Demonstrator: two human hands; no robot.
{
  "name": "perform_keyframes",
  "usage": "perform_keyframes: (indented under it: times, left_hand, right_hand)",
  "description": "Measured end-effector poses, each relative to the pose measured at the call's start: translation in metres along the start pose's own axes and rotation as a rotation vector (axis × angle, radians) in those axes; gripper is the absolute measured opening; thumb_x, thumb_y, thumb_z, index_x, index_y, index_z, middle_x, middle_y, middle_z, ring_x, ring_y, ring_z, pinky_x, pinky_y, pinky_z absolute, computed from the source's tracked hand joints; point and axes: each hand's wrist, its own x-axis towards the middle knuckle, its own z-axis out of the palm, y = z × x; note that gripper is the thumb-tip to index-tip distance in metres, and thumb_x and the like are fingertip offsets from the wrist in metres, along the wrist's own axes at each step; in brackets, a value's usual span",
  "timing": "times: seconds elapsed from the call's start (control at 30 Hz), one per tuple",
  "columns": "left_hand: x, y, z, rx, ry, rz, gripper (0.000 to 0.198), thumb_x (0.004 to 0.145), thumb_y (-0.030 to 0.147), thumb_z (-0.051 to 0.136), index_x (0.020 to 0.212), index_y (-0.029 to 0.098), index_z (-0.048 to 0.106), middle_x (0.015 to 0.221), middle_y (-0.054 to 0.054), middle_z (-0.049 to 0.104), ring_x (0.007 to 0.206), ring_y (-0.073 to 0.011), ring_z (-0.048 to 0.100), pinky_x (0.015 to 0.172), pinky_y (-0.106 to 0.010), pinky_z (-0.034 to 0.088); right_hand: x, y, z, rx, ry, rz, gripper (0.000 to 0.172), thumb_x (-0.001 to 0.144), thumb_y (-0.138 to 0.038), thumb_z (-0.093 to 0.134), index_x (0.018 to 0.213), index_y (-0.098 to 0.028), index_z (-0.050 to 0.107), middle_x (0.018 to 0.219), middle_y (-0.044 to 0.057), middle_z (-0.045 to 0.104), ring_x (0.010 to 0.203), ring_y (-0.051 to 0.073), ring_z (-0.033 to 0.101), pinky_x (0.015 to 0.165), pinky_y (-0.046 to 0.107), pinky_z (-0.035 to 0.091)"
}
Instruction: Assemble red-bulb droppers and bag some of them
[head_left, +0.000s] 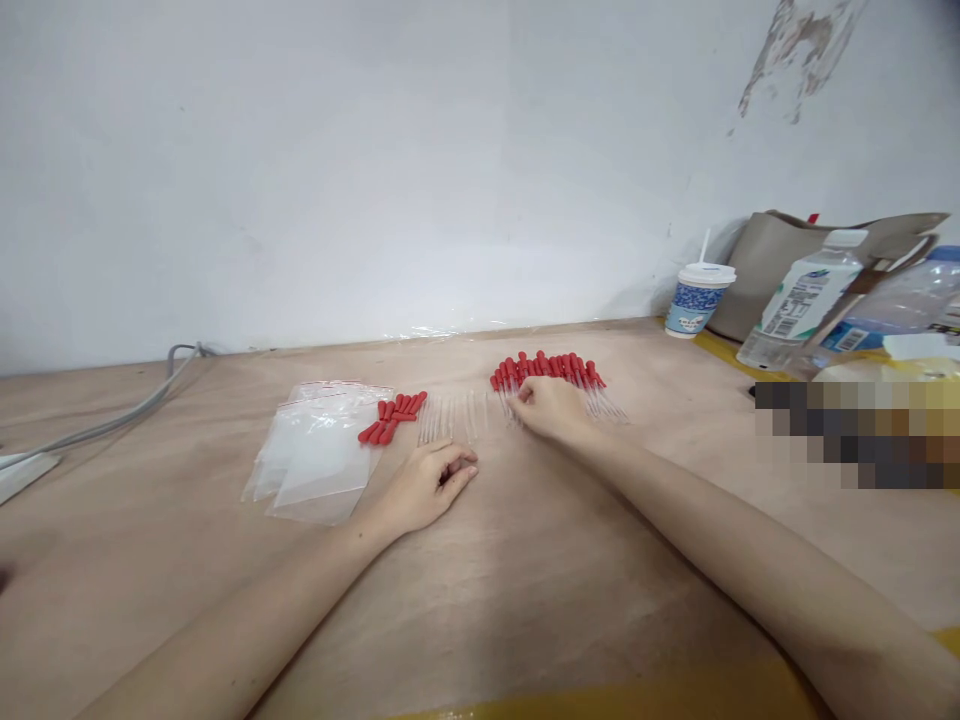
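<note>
My right hand (553, 405) is at the left part of a row of glass droppers (600, 402) with red rubber bulbs, its thumb and fingers pinched on one dropper there; the fingers partly hide it. My left hand (431, 485) rests on the table, fingers loosely curled, thumb apart from them, nothing visible between. Just beyond it several bare glass tubes (450, 415) lie side by side. To their left is a small pile of loose red rubber bulbs (386, 425), partly against clear zip bags (319, 460).
The brown-covered table (480, 590) meets a white wall (337, 180). On the left runs a grey cable (142, 405). At the right stand a blue paper cup (697, 300) with a straw, a grey bag (757, 260) and plastic bottles (802, 300). One area at the right is pixelated.
</note>
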Motion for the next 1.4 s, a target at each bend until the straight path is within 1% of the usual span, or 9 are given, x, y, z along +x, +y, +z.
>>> perform_keyframes:
  times: [0.23,0.5,0.6,0.7,0.83,0.97,1.13,1.27,1.4]
  left_hand:
    - [0.0,0.001,-0.002,0.0,-0.016,-0.013,0.017,0.086,0.024,0.048,0.09,0.018,0.063,0.076,-0.002,0.06,0.066,-0.0128,0.055,0.061,-0.024,0.043]
    - [-0.002,-0.009,-0.004,0.093,0.043,-0.052,0.016,0.084,0.026,0.047,0.084,0.018,0.061,0.076,-0.002,0.059,0.069,-0.015,0.056,0.065,-0.026,0.044]
    - [0.003,-0.028,-0.026,0.245,0.12,-0.185,0.016,0.08,0.03,0.049,0.074,0.018,0.057,0.08,-0.005,0.058,0.079,-0.0209,0.056,0.072,-0.033,0.044]
    - [0.004,-0.056,-0.059,0.275,0.013,-0.335,0.019,0.072,0.037,0.057,0.075,0.019,0.058,0.079,-0.006,0.057,0.085,-0.0256,0.055,0.076,-0.038,0.044]
    - [-0.005,-0.089,-0.089,0.07,-0.12,-0.446,0.049,0.057,0.048,0.068,0.098,0.023,0.057,0.105,-0.006,0.054,0.096,-0.0263,0.054,0.077,-0.037,0.046]
    - [-0.008,-0.1,-0.082,-0.03,-0.129,-0.418,0.045,0.06,0.049,0.067,0.092,0.021,0.055,0.105,-0.006,0.055,0.094,-0.0246,0.056,0.076,-0.035,0.047]
    - [-0.004,-0.093,-0.062,0.064,0.019,-0.472,0.046,0.062,0.055,0.064,0.09,0.02,0.051,0.101,-0.007,0.056,0.09,-0.0251,0.057,0.075,-0.036,0.046]
    - [-0.003,-0.092,-0.065,0.006,-0.022,-0.578,0.056,0.055,0.056,0.069,0.094,0.02,0.05,0.101,-0.007,0.057,0.089,-0.0245,0.058,0.074,-0.035,0.046]
    - [-0.007,-0.102,-0.07,-0.166,-0.032,-0.641,0.046,0.059,0.051,0.067,0.089,0.02,0.051,0.092,-0.004,0.06,0.083,-0.0205,0.059,0.071,-0.031,0.047]
  right_hand:
    - [0.008,-0.045,0.018,-0.168,-0.157,-0.004,0.027,0.081,-0.035,0.048,0.085,-0.015,0.066,0.087,0.012,0.067,0.085,0.025,0.062,0.068,0.031,0.043]
    - [-0.029,-0.036,0.009,-0.17,-0.162,-0.104,0.023,0.081,-0.027,0.045,0.084,-0.014,0.064,0.084,0.011,0.067,0.078,0.023,0.062,0.06,0.029,0.039]
    - [-0.052,-0.015,0.005,-0.071,-0.078,-0.231,0.019,0.083,-0.028,0.044,0.082,-0.018,0.06,0.081,0.006,0.066,0.072,0.018,0.059,0.058,0.027,0.034]
    - [-0.062,0.006,0.005,0.027,0.012,-0.349,0.012,0.081,-0.026,0.049,0.08,-0.018,0.057,0.083,0.004,0.062,0.073,0.016,0.055,0.061,0.026,0.034]
    - [-0.058,0.02,0.011,0.19,0.07,-0.432,0.01,0.076,-0.027,0.057,0.082,-0.018,0.055,0.084,0.004,0.059,0.077,0.016,0.052,0.068,0.028,0.037]
    - [-0.053,0.02,0.016,0.261,0.016,-0.392,0.013,0.075,-0.029,0.06,0.081,-0.018,0.055,0.079,0.003,0.058,0.072,0.015,0.052,0.065,0.027,0.038]
    - [-0.054,0.017,0.012,0.263,-0.002,-0.375,0.012,0.076,-0.029,0.06,0.078,-0.018,0.054,0.075,0.002,0.058,0.07,0.014,0.052,0.063,0.027,0.037]
    - [-0.054,0.018,0.012,0.261,-0.007,-0.374,0.011,0.076,-0.028,0.06,0.076,-0.018,0.055,0.074,0.002,0.058,0.07,0.014,0.051,0.063,0.026,0.037]
    - [-0.053,0.018,0.012,0.246,-0.027,-0.363,0.009,0.078,-0.024,0.057,0.072,-0.017,0.055,0.075,0.003,0.058,0.071,0.015,0.051,0.063,0.026,0.037]
